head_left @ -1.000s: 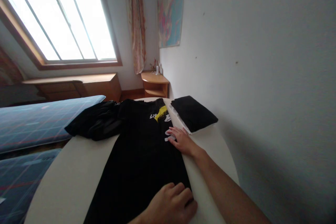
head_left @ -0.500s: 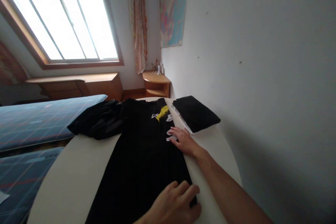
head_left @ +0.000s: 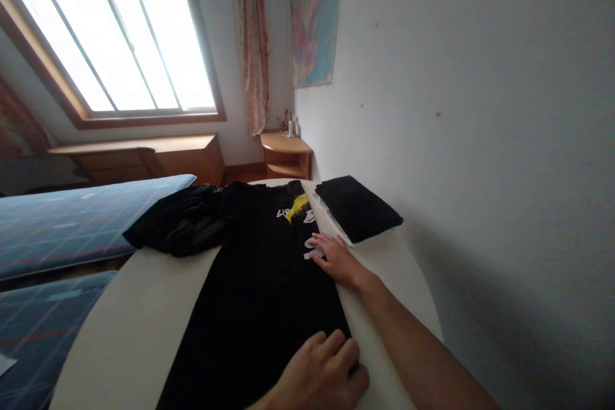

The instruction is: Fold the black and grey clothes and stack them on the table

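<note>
A black T-shirt, folded lengthwise, lies on the white table with yellow and white print along its right edge. My left hand is at the near right edge of the shirt, fingers curled and thumb pinching the fabric. Farther up the same edge rests my right hand, open, its fingers stretched out flat over the white print. Just beyond the right hand is a folded black garment with clear plastic wrap showing at its side. The near end of the shirt runs out of view.
A bunched black cloth lies at the table's far left. The round white table stands close to the wall on the right. Blue plaid mattresses are on the left. A wooden corner shelf stands behind.
My left hand's thumb and fingers have drawn closer together at the shirt's edge. The right hand and the garments stay where they were.
</note>
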`<state>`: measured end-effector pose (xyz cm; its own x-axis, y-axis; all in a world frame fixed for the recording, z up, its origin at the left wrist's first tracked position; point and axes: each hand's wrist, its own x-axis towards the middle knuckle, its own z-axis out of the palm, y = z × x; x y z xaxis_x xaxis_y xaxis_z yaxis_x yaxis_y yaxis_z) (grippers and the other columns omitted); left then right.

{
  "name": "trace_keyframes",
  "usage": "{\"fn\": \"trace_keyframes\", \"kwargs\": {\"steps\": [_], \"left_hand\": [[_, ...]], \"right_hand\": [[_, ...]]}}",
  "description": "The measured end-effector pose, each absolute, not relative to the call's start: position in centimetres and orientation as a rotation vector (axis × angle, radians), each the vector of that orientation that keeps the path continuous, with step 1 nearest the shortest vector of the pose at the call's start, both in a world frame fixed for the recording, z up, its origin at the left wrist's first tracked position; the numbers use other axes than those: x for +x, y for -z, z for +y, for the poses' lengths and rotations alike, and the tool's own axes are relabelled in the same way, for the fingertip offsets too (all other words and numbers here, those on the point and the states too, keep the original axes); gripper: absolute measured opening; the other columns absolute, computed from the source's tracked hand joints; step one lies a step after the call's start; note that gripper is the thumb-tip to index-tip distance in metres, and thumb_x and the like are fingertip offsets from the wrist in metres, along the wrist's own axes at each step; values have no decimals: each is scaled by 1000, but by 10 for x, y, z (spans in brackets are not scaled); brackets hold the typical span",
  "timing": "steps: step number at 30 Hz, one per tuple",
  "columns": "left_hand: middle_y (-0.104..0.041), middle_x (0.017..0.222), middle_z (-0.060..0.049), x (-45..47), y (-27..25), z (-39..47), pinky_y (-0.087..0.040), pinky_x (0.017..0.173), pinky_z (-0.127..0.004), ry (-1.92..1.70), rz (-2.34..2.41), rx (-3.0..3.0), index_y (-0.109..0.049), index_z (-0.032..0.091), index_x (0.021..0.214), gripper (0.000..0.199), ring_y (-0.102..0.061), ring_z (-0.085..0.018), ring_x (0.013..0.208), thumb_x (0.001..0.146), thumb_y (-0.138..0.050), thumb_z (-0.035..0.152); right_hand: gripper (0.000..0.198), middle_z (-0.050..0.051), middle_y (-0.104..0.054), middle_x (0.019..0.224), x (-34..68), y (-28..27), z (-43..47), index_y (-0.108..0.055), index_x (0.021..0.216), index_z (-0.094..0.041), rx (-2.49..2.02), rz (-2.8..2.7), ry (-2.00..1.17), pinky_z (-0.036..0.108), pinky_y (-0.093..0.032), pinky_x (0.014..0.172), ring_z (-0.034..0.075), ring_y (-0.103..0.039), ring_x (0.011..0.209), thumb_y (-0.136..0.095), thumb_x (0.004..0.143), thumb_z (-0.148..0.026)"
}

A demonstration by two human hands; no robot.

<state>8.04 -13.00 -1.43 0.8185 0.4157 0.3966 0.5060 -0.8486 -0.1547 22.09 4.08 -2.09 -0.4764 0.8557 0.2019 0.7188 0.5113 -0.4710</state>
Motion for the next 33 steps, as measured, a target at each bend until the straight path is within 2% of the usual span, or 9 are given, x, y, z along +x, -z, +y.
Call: {"fn": "trace_keyframes", "kwargs": {"steps": [7, 11, 13, 18, 21, 27, 30, 32, 33], "left_hand": [[-59, 80, 1, 79, 21, -129, -37, 47, -26, 560, -608, -2786, -53, 21, 86, 14, -56, -13, 64, 91, -66, 25], [-63, 81, 3, 67, 15, -128, -39, 49, -23, 660, -568, -2984, -57, 22, 95, 7, -56, -10, 62, 97, -57, 29], [-65, 83, 3, 56, 8, -126, -43, 55, -22, 679, -761, -3032, -59, 23, 98, 4, -59, -11, 66, 97, -56, 26], [-68, 99, -1, 30, -9, -115, -51, 73, -28, 459, -1464, -2882, -63, 24, 102, 15, -64, -19, 89, 90, -61, 16], [-69, 100, 2, 19, -15, -110, -50, 76, -26, 378, -1407, -3040, -66, 26, 98, 13, -63, -17, 91, 88, -66, 18], [-73, 98, 6, 8, -19, -102, -49, 80, -22, 398, -1097, -3344, -71, 29, 100, 18, -66, -13, 87, 84, -76, 24], [-73, 99, 4, 7, -18, -100, -50, 83, -23, 392, -1033, -3409, -72, 29, 103, 21, -67, -14, 87, 83, -78, 30], [-73, 104, 4, 7, -20, -99, -50, 89, -26, 383, -990, -3423, -72, 30, 104, 22, -67, -15, 94, 83, -77, 35], [-72, 111, 3, 6, -21, -99, -49, 96, -30, 384, -973, -3411, -71, 31, 108, 26, -66, -18, 104, 84, -76, 38]], "right_hand": [[35, 10, -52, 148, 220, 21, 39, -63, 127, -26, -1299, -2346, -417, 63, -18, 117, 29, -41, 142, -56, 93, -34], [34, 9, -52, 148, 219, 16, 37, -64, 125, -27, -1311, -2366, -398, 62, -17, 118, 31, -39, 143, -58, 93, -35], [34, 8, -52, 149, 217, 13, 34, -65, 125, -26, -1287, -2378, -396, 62, -16, 119, 31, -37, 144, -58, 93, -36], [46, 7, -51, 150, 207, 5, 25, -56, 140, -28, -1121, -2463, -473, 57, -14, 121, 28, -34, 146, -55, 95, -39], [44, 6, -50, 151, 201, 2, 21, -59, 137, -29, -1100, -2533, -504, 57, -14, 122, 29, -34, 146, -56, 95, -40], [32, 6, -57, 144, 194, -5, 23, -65, 125, -28, -999, -2589, -543, 61, -14, 120, 29, -37, 144, -56, 94, -30], [25, 7, -65, 133, 188, -10, 31, -68, 116, -25, -964, -2578, -573, 58, -22, 118, 28, -51, 133, -55, 95, -27], [24, 7, -70, 120, 181, -12, 42, -69, 113, -22, -995, -2522, -573, 48, -36, 112, 24, -62, 117, -53, 95, -25], [25, 7, -72, 115, 177, -13, 48, -69, 113, -21, -1029, -2480, -563, 42, -42, 106, 22, -65, 109, -53, 95, -25]]}}
